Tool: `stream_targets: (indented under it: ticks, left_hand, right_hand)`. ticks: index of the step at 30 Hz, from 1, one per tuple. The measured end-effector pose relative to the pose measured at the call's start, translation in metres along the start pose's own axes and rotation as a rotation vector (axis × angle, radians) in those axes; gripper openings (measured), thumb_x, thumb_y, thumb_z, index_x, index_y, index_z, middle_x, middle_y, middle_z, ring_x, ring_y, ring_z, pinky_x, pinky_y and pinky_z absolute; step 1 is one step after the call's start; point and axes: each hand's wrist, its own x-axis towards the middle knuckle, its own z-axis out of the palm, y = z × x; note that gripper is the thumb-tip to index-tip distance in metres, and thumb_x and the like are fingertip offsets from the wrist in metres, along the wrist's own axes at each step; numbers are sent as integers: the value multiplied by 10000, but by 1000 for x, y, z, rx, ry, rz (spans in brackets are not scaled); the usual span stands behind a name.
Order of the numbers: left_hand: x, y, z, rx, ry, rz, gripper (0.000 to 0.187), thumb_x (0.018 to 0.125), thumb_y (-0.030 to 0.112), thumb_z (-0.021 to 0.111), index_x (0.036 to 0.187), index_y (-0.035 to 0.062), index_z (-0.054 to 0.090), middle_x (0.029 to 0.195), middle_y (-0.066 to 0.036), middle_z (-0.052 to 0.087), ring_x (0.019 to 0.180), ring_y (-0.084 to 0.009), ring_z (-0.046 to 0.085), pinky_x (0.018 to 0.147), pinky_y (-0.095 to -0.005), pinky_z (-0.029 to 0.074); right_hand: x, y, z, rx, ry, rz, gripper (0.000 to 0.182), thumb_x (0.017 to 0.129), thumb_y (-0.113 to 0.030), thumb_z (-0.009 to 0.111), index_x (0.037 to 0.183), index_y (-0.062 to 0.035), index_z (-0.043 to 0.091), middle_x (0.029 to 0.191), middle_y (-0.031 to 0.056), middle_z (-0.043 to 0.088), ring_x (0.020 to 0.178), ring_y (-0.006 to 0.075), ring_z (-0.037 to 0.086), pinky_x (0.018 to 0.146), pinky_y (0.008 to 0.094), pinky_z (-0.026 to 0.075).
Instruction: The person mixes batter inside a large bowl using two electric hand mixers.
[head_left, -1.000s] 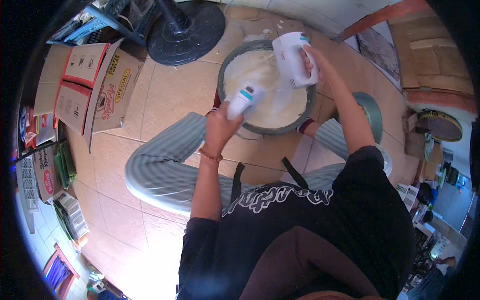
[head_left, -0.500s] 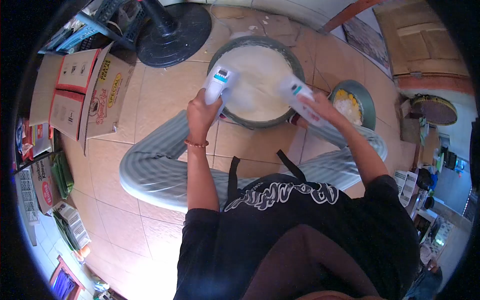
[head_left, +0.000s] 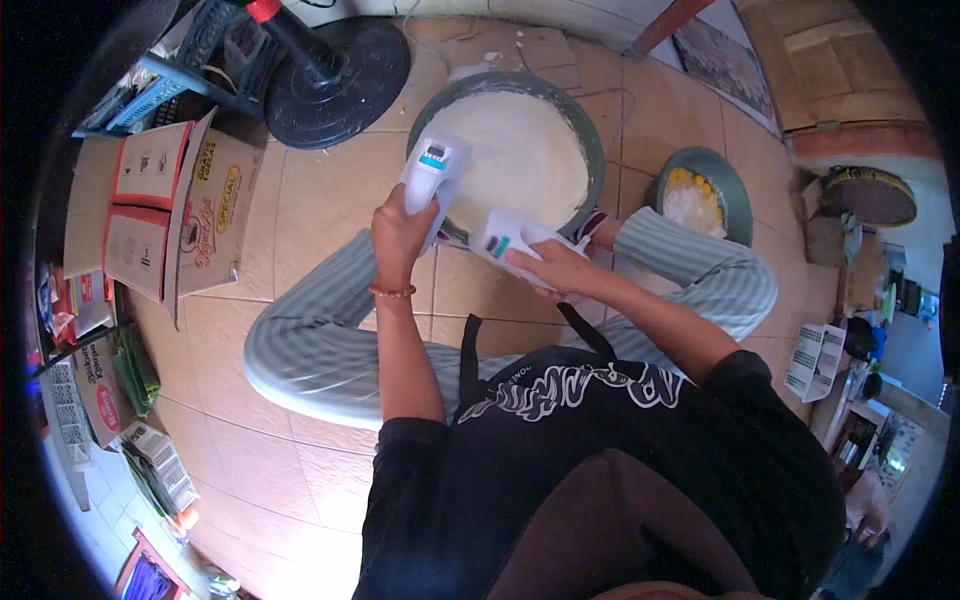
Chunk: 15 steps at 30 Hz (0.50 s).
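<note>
My left hand (head_left: 402,232) is wrapped round the handle of a white hand mixer (head_left: 436,158), its head over the left part of a large green basin (head_left: 597,160). Pale, creamy batter (head_left: 530,145) fills much of the basin. My right hand (head_left: 552,268) grips a second white hand mixer (head_left: 500,234) at the basin's near rim, tilted to the left. Both mixers' beaters are hidden under their bodies. To the right, a smaller green basin (head_left: 738,195) holds white powder (head_left: 690,208) and a yellow substance (head_left: 703,183).
An opened cardboard box (head_left: 215,205) stands on the tiled floor at left. Behind it is a round black stand base (head_left: 345,90). My crossed legs (head_left: 320,335) flank the large basin. A thin cable runs over the floor behind it.
My right hand and its mixer have moved left and nearer to me, from the basin's right side to its near rim. The left mixer has stayed nearly in place.
</note>
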Motion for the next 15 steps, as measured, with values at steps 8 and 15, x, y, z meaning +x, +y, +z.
stream_targets:
  ticks: [8,15]
  left_hand:
    - [0,-2,1,-25,-11,35,315,679,280,673,834,19,586,716,-235,612,693,-393,613,588,-442,488]
    - [-11,16,-12,90,-214,-11,308,641,237,652,865,32,603,739,-227,616,718,-384,614,634,-438,492]
  right_hand:
    - [19,0,-32,1239,26,98,369,863,-446,535,803,-82,521,498,-26,399,366,78,371,357,239,331]
    - [35,30,-93,1188,304,-90,223,833,-298,607,820,-106,494,555,-57,415,404,44,357,379,203,314]
